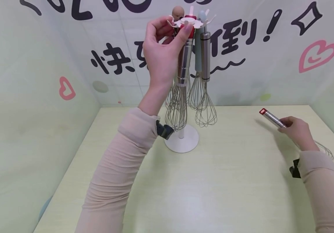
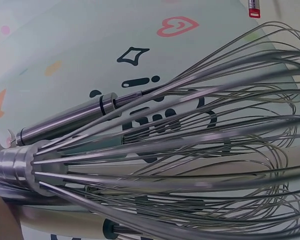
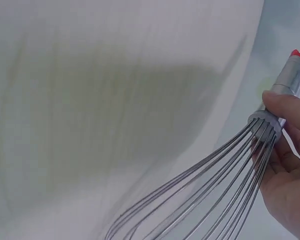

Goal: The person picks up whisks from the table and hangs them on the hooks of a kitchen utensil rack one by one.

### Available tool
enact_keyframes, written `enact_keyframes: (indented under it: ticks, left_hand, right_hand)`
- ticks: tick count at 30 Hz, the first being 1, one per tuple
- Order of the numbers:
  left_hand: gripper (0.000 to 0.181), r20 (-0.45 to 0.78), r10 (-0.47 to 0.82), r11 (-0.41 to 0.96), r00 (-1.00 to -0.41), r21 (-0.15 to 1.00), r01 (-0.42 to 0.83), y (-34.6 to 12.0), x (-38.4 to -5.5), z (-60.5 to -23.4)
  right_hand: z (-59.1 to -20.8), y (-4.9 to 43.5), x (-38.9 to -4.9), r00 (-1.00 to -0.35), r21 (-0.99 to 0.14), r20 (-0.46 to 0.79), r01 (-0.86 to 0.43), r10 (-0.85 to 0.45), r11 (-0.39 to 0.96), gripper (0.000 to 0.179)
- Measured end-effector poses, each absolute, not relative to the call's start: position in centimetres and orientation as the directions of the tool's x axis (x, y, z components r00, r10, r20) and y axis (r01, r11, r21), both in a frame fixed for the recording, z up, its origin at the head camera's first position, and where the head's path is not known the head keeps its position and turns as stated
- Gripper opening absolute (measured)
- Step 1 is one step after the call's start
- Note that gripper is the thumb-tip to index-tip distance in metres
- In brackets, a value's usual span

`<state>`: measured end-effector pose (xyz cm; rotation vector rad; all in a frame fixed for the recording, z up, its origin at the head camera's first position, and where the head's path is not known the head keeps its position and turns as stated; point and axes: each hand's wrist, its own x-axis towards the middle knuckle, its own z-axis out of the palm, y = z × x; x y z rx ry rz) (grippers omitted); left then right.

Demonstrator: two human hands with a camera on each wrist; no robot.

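Note:
A white rack with a round base stands on the table, several whisks hanging from its hooked top. My left hand is up at that top, thumb against the red end of a steel-handled whisk and fingers curled in behind it. In the left wrist view this whisk's wires fill the front. Over the table's right side, my right hand grips another steel whisk, red end pointing up and left. The right wrist view shows thumb and fingers round its handle, just above the wires.
Beside the held one hang a teal-handled whisk, a plain steel whisk and one with a round brown top. A printed backdrop rises behind the pale table, with walls on both sides.

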<state>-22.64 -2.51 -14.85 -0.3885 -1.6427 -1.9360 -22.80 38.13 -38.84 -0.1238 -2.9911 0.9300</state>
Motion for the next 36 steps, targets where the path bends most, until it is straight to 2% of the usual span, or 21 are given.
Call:
enact_keyframes:
  ticks: [10, 17, 24, 36]
  left_hand:
    - [0.043, 0.556, -0.230, -0.086, -0.799, 0.806, 0.586, -2.6, -22.5, -14.9]
    - [0.043, 0.559, -0.231, -0.082, -0.797, 0.805, 0.588, -2.7, -22.4, -14.8]
    - [0.043, 0.559, -0.225, -0.099, -0.798, 0.802, 0.590, -2.9, -22.8, -14.8]
    - [0.043, 0.546, -0.230, -0.131, -0.806, 0.803, 0.581, -2.9, -22.9, -14.9]
  right_hand:
    - [-37.3, 36.3, -23.3, -0.986, -0.579, 0.127, 0.013, 0.106, 0.815, 0.045]
    - [-36.2, 35.3, -23.5, -0.977, -0.670, 0.125, 0.045, 0.173, 0.741, 0.052]
    - [-34.9, 33.7, -23.4, -0.966, -0.761, 0.159, 0.011, 0.204, 0.648, 0.057]
    - [-32.7, 30.2, -23.3, -0.968, -0.817, 0.168, -0.031, 0.186, 0.575, 0.058]
